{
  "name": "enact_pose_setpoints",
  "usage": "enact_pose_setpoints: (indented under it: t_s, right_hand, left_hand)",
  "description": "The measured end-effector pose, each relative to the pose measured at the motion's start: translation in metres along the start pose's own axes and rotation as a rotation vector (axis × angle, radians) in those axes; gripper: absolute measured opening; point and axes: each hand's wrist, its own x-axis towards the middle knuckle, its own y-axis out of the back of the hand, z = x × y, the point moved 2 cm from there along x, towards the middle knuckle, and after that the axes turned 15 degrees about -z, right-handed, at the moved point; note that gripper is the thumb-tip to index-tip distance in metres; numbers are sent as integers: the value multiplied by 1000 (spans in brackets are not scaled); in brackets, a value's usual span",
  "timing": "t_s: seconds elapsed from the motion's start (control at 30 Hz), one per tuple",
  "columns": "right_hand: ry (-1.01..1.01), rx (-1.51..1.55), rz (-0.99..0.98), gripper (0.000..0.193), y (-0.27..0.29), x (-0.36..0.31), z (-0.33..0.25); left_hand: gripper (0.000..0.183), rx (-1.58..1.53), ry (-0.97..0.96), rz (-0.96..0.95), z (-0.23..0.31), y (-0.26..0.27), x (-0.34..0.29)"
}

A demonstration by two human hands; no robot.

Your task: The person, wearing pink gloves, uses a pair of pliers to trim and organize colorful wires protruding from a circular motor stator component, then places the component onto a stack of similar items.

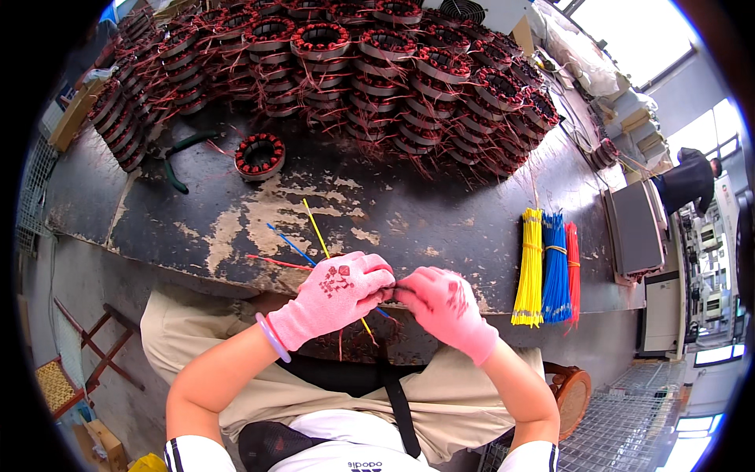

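Both hands wear pink gloves and meet at the table's near edge, fingertips almost touching. My left hand point(338, 295) is closed, thumb and fingers pressed together; a yellow wire point(317, 228), a blue wire point(291, 245) and a red wire point(279, 261) pass beneath it, their far ends fanned over the tabletop. Other ends of these wires poke out below the hand. My right hand point(448, 308) pinches close beside the left fingertips. Whatever lies between the fingers is too small and covered to make out.
Tall stacks of wound stator rings point(321, 43) fill the table's far side. A single stator ring point(259, 156) lies nearer, beside green-handled pliers point(179, 161). Tied bundles of yellow wires point(528, 271), blue wires point(556, 271) and red wires point(573, 271) lie right. Another person point(688, 181) is at far right.
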Motion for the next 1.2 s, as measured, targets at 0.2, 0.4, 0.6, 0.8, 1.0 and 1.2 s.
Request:
enact_pose_setpoints:
  t_s: [0.2, 0.4, 0.6, 0.8, 1.0, 1.2]
  right_hand:
    - [-231, 483, -166, 28, 11, -3, -11]
    - [-343, 82, 3, 30, 11, -59, 13]
    - [50, -576, 374, 38, -13, -15, -11]
    - [178, -428, 365, 30, -22, 7, 5]
    - [-288, 917, -217, 17, -13, 1, 6]
    - [173, -596, 120, 11, 8, 3, -13]
  left_hand:
    - [19, 24, -26, -64, 0, -3, -1]
    - [10, 31, 32, -58, -5, 9, 0]
    - [12, 42, 46, -65, -5, 9, 1]
    - [13, 62, 35, -39, -6, 7, 1]
    - [13, 68, 27, -74, -4, 8, -1]
    - [14, 71, 39, -65, -7, 6, -1]
